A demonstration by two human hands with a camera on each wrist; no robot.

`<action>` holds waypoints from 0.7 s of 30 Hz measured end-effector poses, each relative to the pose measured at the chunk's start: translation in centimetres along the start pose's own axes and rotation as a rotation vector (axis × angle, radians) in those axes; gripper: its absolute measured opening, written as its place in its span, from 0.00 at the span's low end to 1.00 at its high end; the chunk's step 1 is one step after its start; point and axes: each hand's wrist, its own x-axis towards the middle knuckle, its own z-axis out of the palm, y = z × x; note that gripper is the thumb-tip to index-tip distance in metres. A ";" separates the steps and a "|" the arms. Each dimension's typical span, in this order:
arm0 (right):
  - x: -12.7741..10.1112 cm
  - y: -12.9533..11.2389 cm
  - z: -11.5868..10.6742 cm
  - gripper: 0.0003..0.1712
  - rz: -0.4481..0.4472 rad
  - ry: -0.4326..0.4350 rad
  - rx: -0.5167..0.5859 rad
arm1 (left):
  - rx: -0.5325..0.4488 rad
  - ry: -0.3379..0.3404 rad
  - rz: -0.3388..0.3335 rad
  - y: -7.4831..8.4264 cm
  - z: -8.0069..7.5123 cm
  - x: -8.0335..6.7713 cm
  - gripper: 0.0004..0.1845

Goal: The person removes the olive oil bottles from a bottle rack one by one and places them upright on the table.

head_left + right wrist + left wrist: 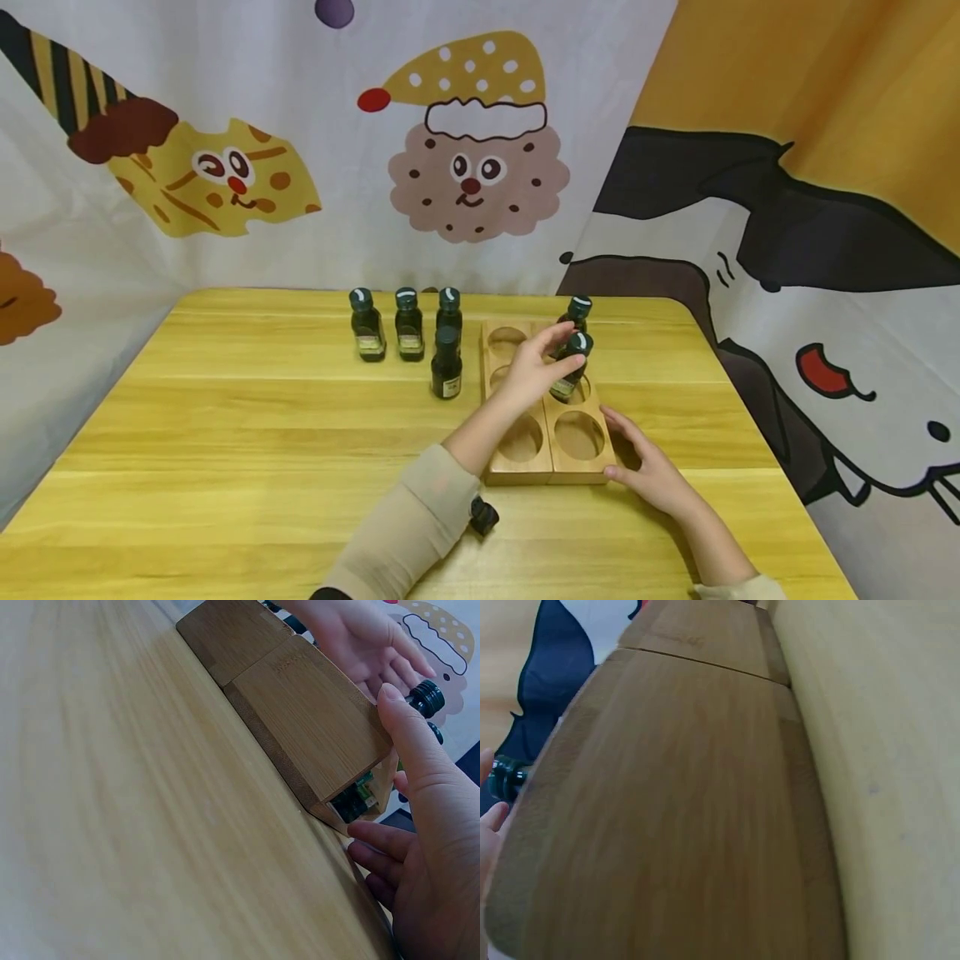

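A wooden rack with two columns of round holes stands on the table. Two dark bottles with green caps occupy its right column: a rear bottle and a nearer bottle, which leans slightly in its hole. My left hand reaches over the rack, finger and thumb apart on either side of the nearer bottle's cap. My right hand rests at the rack's right side, its thumb at the front corner and its fingers along the side. Wood fills most of the left wrist view.
Left of the rack, several similar bottles stand upright: a back row with a leftmost bottle, a middle bottle and a third bottle, plus one bottle in front. A printed curtain hangs behind the table.
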 end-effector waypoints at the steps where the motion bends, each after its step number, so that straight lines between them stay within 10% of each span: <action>1: 0.0 0.0 0.0 0.50 0.003 0.000 -0.004 | 0.006 0.002 -0.013 -0.1 0.1 0.0 0.29; 21: 0.1 0.2 0.0 0.50 -0.036 -0.004 0.033 | 0.002 0.058 -0.012 -0.6 1.5 0.3 0.21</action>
